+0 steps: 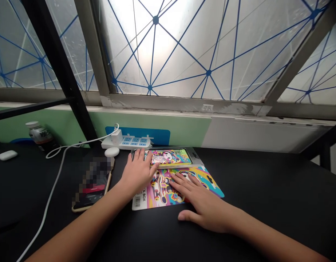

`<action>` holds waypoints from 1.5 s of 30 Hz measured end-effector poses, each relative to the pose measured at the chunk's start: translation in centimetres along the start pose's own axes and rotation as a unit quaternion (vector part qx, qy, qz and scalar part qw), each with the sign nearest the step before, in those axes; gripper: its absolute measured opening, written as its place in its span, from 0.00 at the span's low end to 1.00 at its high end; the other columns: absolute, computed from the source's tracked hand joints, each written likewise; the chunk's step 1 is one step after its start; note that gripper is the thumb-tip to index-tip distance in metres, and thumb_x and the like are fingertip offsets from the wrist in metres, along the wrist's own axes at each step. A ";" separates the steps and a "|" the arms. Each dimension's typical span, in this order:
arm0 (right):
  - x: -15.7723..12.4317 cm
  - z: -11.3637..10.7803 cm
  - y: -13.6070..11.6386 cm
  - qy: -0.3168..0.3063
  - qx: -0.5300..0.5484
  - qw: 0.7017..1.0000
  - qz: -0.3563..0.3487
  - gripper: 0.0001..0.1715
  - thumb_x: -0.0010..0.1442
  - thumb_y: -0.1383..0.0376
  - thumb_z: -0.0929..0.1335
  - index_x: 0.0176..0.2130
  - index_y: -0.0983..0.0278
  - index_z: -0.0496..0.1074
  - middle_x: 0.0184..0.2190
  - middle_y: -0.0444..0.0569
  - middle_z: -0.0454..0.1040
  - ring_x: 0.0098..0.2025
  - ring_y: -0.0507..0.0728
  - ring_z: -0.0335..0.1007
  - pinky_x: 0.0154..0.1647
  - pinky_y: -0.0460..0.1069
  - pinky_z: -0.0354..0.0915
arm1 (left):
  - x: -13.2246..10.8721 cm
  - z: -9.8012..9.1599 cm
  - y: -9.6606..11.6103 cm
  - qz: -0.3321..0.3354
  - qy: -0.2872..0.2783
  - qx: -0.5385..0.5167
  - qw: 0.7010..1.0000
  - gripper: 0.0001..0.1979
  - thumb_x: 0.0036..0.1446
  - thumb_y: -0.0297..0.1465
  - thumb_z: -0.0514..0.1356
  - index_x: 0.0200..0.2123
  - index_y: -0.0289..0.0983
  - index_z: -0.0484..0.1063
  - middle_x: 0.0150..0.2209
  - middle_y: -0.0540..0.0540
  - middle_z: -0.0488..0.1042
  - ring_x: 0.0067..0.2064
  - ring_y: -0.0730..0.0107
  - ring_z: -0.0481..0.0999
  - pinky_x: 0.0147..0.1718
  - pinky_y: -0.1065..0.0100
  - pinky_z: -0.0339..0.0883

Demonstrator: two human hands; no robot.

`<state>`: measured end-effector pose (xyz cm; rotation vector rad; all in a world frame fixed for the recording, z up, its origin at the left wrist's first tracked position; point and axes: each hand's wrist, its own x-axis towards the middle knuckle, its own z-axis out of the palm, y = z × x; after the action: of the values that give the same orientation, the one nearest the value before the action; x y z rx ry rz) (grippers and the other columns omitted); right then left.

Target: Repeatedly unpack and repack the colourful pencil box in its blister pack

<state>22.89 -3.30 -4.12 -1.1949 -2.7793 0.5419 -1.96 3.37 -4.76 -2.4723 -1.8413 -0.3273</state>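
A colourful printed card [164,189] with a barcode and the letters "L BOX" lies flat on the black table. Behind it, overlapping its far edge, is a clear plastic package [195,158] with a bright cartoon-printed box [181,156] inside. My left hand [137,169] rests with spread fingers on the left part of that package. Across the card's right half lies my right hand [203,203], its fingers stretched out and its thumb apart on the table. Both palms face down, and neither hand grips anything.
Left of my hands lies a phone [95,185], its screen partly blurred. A power strip [132,142] with a white plug and cable stands by the wall. Near it is a white oval object [111,151]. A bottle [40,136] and a black metal post [61,69] are farther left.
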 end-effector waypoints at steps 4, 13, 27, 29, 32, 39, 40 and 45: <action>-0.6 -0.2 0.5 0.035 -0.004 0.999 0.014 0.39 0.63 0.40 0.64 0.64 0.58 0.65 0.65 0.57 0.64 0.65 0.70 0.58 0.64 0.67 0.54 | -0.6 -0.3 -0.4 -0.011 -0.026 -0.006 1.000 0.38 0.68 0.53 0.39 0.68 0.33 0.58 0.69 0.30 0.53 0.70 0.39 0.50 0.63 0.38 0.46; 0.2 1.2 2.6 0.184 -0.048 0.971 0.144 0.21 0.67 0.49 0.62 0.46 0.61 0.70 0.47 0.57 0.71 0.46 0.65 0.65 0.48 0.61 0.64 | -0.9 0.1 -1.2 -0.022 -0.009 -0.021 1.000 0.38 0.67 0.53 0.41 0.69 0.34 0.56 0.69 0.31 0.56 0.70 0.39 0.50 0.64 0.40 0.45; -2.8 -3.9 7.3 0.154 0.091 0.950 0.256 0.27 0.59 0.40 0.65 0.31 0.59 0.69 0.27 0.46 0.75 0.29 0.56 0.69 0.29 0.50 0.59 | -0.8 -1.4 -0.8 0.011 -0.049 -0.110 0.993 0.28 0.69 0.48 0.39 0.52 0.42 0.73 0.68 0.37 0.60 0.71 0.44 0.48 0.61 0.32 0.46; -3.6 -4.7 10.0 0.112 0.107 0.942 0.297 0.29 0.59 0.38 0.65 0.28 0.60 0.71 0.25 0.46 0.75 0.27 0.56 0.68 0.27 0.50 0.58 | -1.1 -1.2 -0.3 0.025 -0.043 -0.104 0.993 0.27 0.69 0.49 0.41 0.50 0.41 0.72 0.68 0.36 0.59 0.71 0.45 0.48 0.61 0.31 0.45; -4.5 -5.3 12.6 0.110 0.097 0.936 0.321 0.30 0.58 0.38 0.64 0.26 0.60 0.72 0.24 0.46 0.75 0.26 0.56 0.69 0.26 0.50 0.58 | -1.4 -0.8 0.2 0.025 -0.033 -0.077 0.996 0.28 0.68 0.50 0.44 0.60 0.42 0.67 0.70 0.36 0.54 0.71 0.45 0.48 0.62 0.31 0.41; -3.0 -4.0 10.8 0.231 0.034 0.936 0.263 0.25 0.61 0.44 0.65 0.43 0.60 0.75 0.46 0.53 0.78 0.47 0.63 0.73 0.47 0.54 0.66 | -1.7 -1.3 0.6 0.036 -0.060 -0.054 0.996 0.28 0.69 0.47 0.44 0.66 0.46 0.61 0.71 0.38 0.49 0.72 0.46 0.43 0.63 0.34 0.41; -2.7 -3.6 10.4 0.238 0.040 0.937 0.253 0.25 0.60 0.44 0.66 0.44 0.60 0.75 0.46 0.53 0.78 0.47 0.63 0.73 0.46 0.54 0.66 | -1.8 -1.4 0.7 0.039 -0.064 -0.053 0.996 0.28 0.69 0.47 0.44 0.66 0.45 0.62 0.71 0.38 0.49 0.72 0.47 0.44 0.63 0.34 0.42; -2.1 -3.4 9.2 0.201 0.095 0.940 0.259 0.24 0.58 0.44 0.68 0.39 0.60 0.78 0.38 0.50 0.80 0.38 0.60 0.74 0.38 0.52 0.67 | -2.0 -1.7 0.9 0.059 -0.069 -0.064 0.994 0.28 0.68 0.47 0.45 0.64 0.42 0.65 0.71 0.39 0.50 0.72 0.47 0.43 0.63 0.36 0.44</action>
<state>31.32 2.05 -3.91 -1.7611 -2.0210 0.5087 -1.84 0.94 -3.44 -2.7410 -1.7631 -0.2843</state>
